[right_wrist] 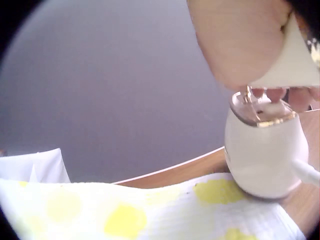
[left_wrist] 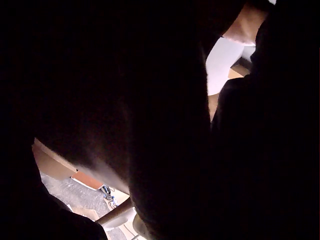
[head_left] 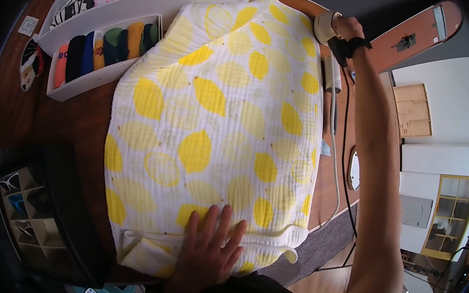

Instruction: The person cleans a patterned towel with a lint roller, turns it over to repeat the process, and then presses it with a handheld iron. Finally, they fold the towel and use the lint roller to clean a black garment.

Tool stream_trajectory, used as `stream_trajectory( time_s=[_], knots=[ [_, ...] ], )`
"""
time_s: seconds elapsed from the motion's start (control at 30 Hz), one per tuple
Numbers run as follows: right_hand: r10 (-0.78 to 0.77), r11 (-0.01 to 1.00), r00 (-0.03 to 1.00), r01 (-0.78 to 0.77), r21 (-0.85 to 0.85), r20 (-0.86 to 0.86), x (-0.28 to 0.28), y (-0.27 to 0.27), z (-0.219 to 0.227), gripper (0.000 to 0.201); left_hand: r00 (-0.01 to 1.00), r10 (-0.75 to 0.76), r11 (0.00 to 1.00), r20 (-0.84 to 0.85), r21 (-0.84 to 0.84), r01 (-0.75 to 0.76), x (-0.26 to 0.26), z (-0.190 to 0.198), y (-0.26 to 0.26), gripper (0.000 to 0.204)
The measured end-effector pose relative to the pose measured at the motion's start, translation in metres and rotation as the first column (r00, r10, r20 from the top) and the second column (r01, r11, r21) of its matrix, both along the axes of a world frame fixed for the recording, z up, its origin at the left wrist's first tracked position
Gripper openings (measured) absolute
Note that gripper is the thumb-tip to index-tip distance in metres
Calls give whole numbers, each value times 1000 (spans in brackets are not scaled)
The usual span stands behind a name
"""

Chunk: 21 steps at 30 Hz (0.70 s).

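Observation:
A white muslin cloth with yellow lemons (head_left: pixel 214 122) lies spread over the wooden table, its near edge folded over. My left hand (head_left: pixel 207 250) rests on that near edge with fingers spread and straight. The left wrist view is mostly dark fabric and does not show the hand. At the cloth's far right corner, my right hand (head_left: pixel 349 29) grips the cream-coloured handle of a white corded appliance. In the right wrist view its rounded white body (right_wrist: pixel 265 150), with a shiny metal rim, stands beside the cloth, and the fingers curl behind the handle above it.
White boxes of folded clothes (head_left: pixel 110 63) stand at the far left. A black organizer (head_left: pixel 43 224) with sunglasses sits at the near left. A white power strip (head_left: pixel 332 77) and cables (head_left: pixel 334 155) run along the right table edge. An ironing-board-shaped reddish panel (head_left: pixel 411 39) stands beyond.

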State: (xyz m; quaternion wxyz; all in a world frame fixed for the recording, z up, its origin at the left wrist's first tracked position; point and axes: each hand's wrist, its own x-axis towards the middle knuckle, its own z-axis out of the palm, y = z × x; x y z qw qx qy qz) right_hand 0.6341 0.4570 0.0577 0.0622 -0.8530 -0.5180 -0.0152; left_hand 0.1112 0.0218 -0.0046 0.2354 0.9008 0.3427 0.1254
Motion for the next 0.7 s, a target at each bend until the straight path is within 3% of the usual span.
stream_trajectory(
  time_s=[0.03, 0.1, 0.13, 0.23, 0.27, 0.4, 0.43, 0.5, 0.57, 0.63, 0.7],
  knots=[
    [-1, 1000, 1000, 1, 5, 4, -16, -12, -3, 48, 1000, 9, 1000, 9, 6, -9, 0, 1, 0, 56],
    [-126, 920, 992, 119, 374, -4, -36, -24, -15, 57, 999, 29, 999, 22, 28, -30, 0, 2, 0, 56],
    [-86, 935, 994, 104, 340, -67, -45, -29, -13, 61, 999, 30, 999, 35, 36, -31, 0, 3, 0, 55],
    [-1, 957, 1000, 5, 289, -15, -54, -35, -5, 57, 997, 37, 997, 73, 60, -41, -3, 2, -4, 54],
    [66, 988, 991, -49, 148, -114, -86, -66, 25, 57, 994, 43, 997, 102, 66, -50, -3, 0, -4, 53],
    [91, 970, 991, -66, 236, -97, -85, -88, 50, 55, 989, 61, 993, 132, 90, -73, -3, -8, -9, 52],
    [63, 982, 981, -28, 186, -183, -95, -108, 64, 56, 988, 64, 994, 142, 78, -75, -3, -9, -10, 51],
    [166, 974, 956, -121, 191, -242, -110, -150, 79, 57, 985, 68, 994, 160, 70, -80, -3, -13, -11, 50],
    [224, 969, 957, -197, 151, -187, -117, -193, 91, 53, 981, 74, 993, 181, 76, -88, -3, -16, -12, 49],
    [220, 969, 887, -152, 192, -407, -150, -252, 95, 47, 982, 68, 994, 175, 74, -82, -4, -15, -12, 49],
    [105, 994, 913, -100, 33, -395, -191, -304, 106, 36, 984, 52, 995, 169, 76, -66, -4, -14, -12, 49]
  ],
)
